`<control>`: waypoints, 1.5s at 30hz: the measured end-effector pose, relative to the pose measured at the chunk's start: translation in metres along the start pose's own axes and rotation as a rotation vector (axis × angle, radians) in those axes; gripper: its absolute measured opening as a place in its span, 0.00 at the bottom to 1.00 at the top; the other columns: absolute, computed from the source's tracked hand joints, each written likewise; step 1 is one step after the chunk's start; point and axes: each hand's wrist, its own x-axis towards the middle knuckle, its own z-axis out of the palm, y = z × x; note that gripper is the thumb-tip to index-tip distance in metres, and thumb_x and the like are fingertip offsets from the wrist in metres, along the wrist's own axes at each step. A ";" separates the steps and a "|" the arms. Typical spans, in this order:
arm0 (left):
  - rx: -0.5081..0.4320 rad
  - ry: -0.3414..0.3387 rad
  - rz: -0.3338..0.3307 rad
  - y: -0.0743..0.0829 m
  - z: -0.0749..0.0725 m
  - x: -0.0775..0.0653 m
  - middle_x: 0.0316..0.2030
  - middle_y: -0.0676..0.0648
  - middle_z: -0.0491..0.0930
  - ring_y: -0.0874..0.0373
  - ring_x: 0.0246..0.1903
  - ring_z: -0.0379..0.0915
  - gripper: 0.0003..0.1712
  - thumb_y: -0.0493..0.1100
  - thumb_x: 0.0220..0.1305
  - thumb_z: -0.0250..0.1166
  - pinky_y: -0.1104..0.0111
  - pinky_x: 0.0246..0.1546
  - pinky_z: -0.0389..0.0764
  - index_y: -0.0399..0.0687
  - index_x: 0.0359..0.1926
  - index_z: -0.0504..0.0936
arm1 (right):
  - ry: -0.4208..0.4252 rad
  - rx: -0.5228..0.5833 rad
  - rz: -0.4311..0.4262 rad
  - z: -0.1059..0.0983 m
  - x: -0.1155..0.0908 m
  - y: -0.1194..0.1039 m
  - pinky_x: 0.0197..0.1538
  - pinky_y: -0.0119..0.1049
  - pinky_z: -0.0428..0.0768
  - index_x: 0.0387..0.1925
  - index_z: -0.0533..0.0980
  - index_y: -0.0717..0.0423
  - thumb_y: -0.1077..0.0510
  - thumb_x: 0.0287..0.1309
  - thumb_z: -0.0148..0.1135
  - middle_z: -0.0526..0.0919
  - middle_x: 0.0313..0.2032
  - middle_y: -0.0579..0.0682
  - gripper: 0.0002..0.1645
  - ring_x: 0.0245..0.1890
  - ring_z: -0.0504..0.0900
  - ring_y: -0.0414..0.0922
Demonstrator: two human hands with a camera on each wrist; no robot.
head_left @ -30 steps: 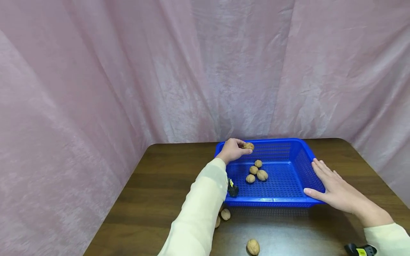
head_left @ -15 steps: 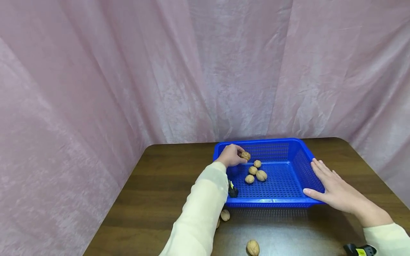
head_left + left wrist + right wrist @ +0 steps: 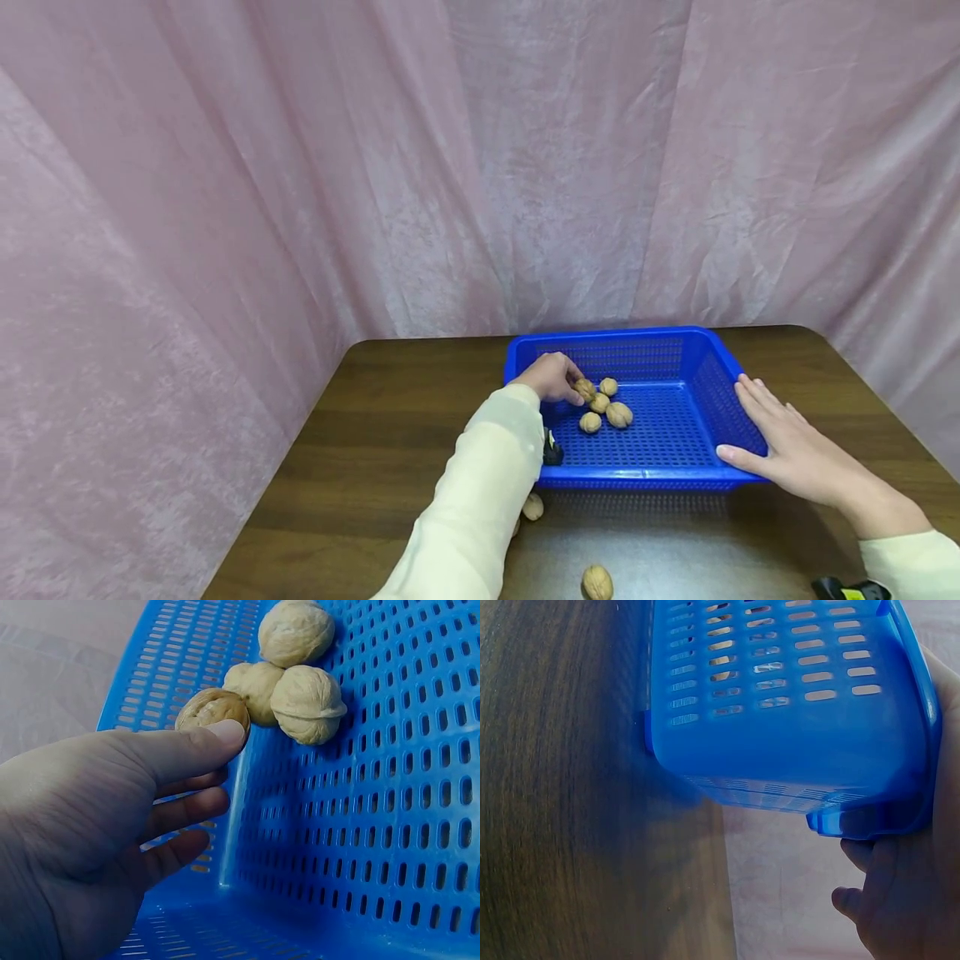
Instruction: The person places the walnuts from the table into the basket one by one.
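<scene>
Inside the blue plastic basket (image 3: 645,472), at its left, my left hand (image 3: 550,377) pinches a walnut (image 3: 212,709) between thumb and fingers. That walnut is low in the basket, right beside several other walnuts (image 3: 619,414) grouped on the perforated floor. In the left wrist view the thumb lies over the held walnut, and the other fingers are partly hidden beneath the hand. On the basket's right side rests my right hand (image 3: 795,450), its fingers straight along the rim and the thumb at the front corner. The right wrist view catches this hand (image 3: 911,900) at the rim.
The basket stands on a brown wooden table (image 3: 390,442). In front of it lie a walnut (image 3: 597,582) near the bottom of the head view and another walnut (image 3: 533,507), partly beside the left sleeve. A pink curtain (image 3: 480,167) hangs behind the table.
My left hand has lowered from the basket's back left rim to the walnuts on the floor, carrying the pinched walnut. The right hand has stayed on the rim.
</scene>
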 end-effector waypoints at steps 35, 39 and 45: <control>-0.005 0.127 0.153 0.041 -0.097 -0.069 0.42 0.54 0.84 0.63 0.43 0.79 0.24 0.51 0.60 0.69 0.75 0.46 0.75 0.48 0.55 0.82 | -0.059 0.029 0.040 -0.015 0.009 0.001 0.67 0.62 0.28 0.74 0.39 0.66 0.40 0.62 0.59 0.36 0.74 0.62 0.58 0.73 0.29 0.55; -0.064 0.203 0.159 0.033 -0.107 -0.097 0.46 0.52 0.83 0.60 0.47 0.77 0.24 0.52 0.62 0.67 0.71 0.48 0.75 0.48 0.56 0.81 | -0.068 0.028 0.059 -0.018 0.010 0.001 0.67 0.62 0.28 0.74 0.38 0.66 0.39 0.62 0.58 0.35 0.74 0.62 0.58 0.73 0.28 0.55; -0.105 0.329 0.169 0.004 -0.104 -0.136 0.50 0.51 0.81 0.61 0.50 0.75 0.23 0.52 0.64 0.65 0.67 0.50 0.76 0.48 0.56 0.81 | -0.077 0.034 0.082 -0.018 0.010 0.002 0.67 0.62 0.28 0.74 0.38 0.65 0.38 0.62 0.58 0.34 0.74 0.61 0.58 0.73 0.27 0.54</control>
